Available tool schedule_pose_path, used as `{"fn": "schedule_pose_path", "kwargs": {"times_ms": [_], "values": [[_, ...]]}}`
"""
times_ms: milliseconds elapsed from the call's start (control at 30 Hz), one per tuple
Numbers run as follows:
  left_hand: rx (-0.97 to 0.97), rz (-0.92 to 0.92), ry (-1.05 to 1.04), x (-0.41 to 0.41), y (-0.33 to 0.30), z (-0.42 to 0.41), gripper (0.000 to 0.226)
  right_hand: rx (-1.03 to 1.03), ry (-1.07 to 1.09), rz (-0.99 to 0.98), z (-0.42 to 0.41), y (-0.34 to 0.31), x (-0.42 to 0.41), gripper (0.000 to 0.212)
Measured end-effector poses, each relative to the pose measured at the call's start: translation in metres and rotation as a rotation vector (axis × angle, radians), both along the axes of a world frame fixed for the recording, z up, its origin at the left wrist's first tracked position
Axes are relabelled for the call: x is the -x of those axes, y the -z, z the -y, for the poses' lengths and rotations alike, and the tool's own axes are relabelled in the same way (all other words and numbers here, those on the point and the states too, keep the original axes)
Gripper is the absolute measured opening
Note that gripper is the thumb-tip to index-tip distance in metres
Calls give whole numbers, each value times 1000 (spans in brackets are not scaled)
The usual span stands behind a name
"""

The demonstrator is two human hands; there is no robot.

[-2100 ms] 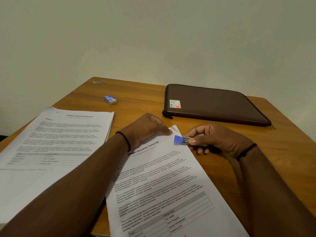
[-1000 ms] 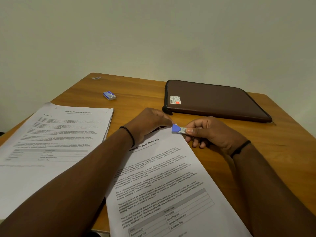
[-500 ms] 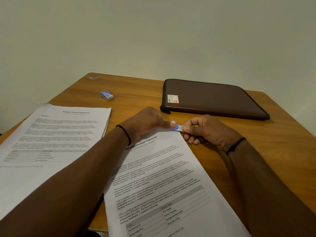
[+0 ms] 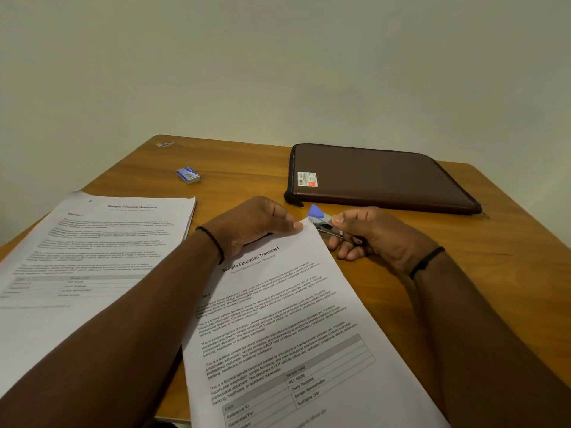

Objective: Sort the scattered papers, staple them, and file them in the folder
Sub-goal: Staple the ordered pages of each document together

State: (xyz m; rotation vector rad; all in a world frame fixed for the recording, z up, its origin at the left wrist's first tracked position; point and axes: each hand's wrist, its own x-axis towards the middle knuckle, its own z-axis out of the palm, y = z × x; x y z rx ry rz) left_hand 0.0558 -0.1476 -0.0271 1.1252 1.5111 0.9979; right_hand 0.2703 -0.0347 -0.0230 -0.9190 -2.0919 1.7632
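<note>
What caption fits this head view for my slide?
Left hand pins the Education Transcript corner while right hand holds a stapler beside it.

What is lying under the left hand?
The left hand presses the top edge of the Sample Education Transcript papers, fingertips near the corner at the stapler. The paper beneath the palm is covered, so its print there cannot be seen.
</note>
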Motion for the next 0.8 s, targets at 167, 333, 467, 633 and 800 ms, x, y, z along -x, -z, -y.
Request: {"fn": "schedule_pose_path", "kwargs": {"times_ms": [167, 333, 467, 633, 800], "values": [[-13, -34, -62, -4, 0, -2, 24, 6, -59, 0, -1, -3, -5, 35], [-38, -60, -99, -7, 2, -6, 18, 33, -93, -5, -2, -3, -10, 35], [-55, -75, -115, -8, 2, -7, 8, 25, -109, 18, -3, -2, -7, 29], [-30, -65, -148, -11, 1, -6, 20, 80, -94, -37, -7, 1, -12, 24], [-21, -46, -156, -12, -1, -7, 24, 76, -147, 20, -7, -4, -16, 35]]}}
